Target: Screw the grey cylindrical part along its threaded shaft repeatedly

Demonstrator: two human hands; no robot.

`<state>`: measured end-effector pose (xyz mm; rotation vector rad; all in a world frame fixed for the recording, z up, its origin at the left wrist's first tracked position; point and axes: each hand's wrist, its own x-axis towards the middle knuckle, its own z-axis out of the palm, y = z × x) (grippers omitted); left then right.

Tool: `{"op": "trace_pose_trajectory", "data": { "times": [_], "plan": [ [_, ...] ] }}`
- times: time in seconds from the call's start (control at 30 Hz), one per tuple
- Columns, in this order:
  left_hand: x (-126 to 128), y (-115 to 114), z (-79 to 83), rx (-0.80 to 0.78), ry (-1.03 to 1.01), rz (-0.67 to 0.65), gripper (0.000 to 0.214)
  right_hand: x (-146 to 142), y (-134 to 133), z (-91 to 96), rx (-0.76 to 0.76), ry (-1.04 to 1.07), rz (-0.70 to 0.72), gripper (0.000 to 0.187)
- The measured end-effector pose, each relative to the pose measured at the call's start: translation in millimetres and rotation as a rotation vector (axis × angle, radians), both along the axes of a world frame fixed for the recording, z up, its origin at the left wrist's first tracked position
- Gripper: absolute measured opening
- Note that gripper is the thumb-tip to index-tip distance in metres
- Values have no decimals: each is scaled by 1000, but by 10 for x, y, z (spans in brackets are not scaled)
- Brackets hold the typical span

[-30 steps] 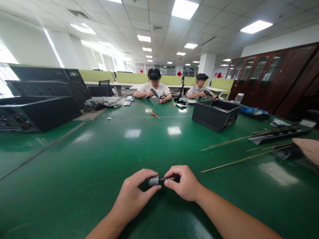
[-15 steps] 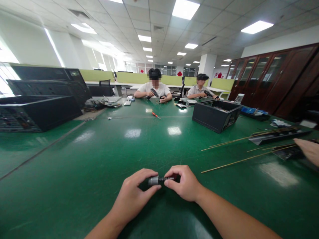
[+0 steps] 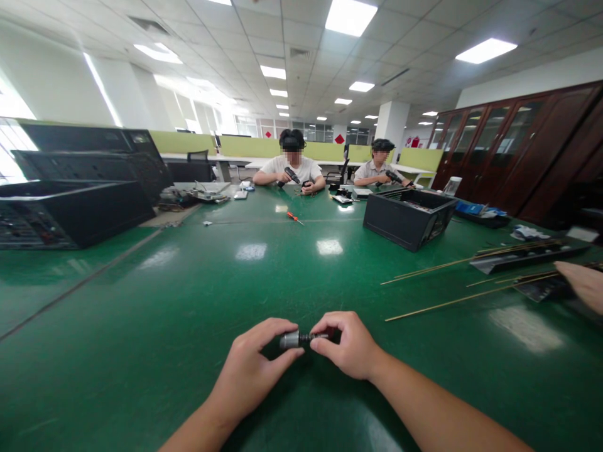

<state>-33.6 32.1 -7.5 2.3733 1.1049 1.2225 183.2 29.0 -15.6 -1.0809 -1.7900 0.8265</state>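
Observation:
Low in the middle of the view, both hands are at one small cylindrical piece, a silver cylinder (image 3: 291,339) with a dark end and a thin, dark ribbed shaft (image 3: 305,338). My left hand (image 3: 257,355) curves its thumb and fingers around the silver cylinder. At the other end, my right hand (image 3: 346,345) pinches the ribbed shaft between thumb and forefinger. Something dark red shows behind the right fingers, mostly hidden. The piece lies level, just above the green tabletop (image 3: 211,276).
Across the table two people hold power drills. An orange screwdriver (image 3: 295,218) lies mid-table. A black computer case (image 3: 407,216) stands right of centre, another (image 3: 108,213) at left. Thin brass-coloured rods (image 3: 438,307) lie at right, near another person's hand (image 3: 581,284).
My hands and the piece between them look nearly unchanged. The nearest brass-coloured rod at right has shifted slightly away and to the right.

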Motion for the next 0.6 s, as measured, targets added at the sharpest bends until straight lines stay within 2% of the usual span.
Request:
{"op": "trace_pose_trajectory", "data": {
  "times": [0.6],
  "plan": [
    [-10,8,-18,-11,9,14,23,2,-1,0,-8,19,8,9]
  ]
}}
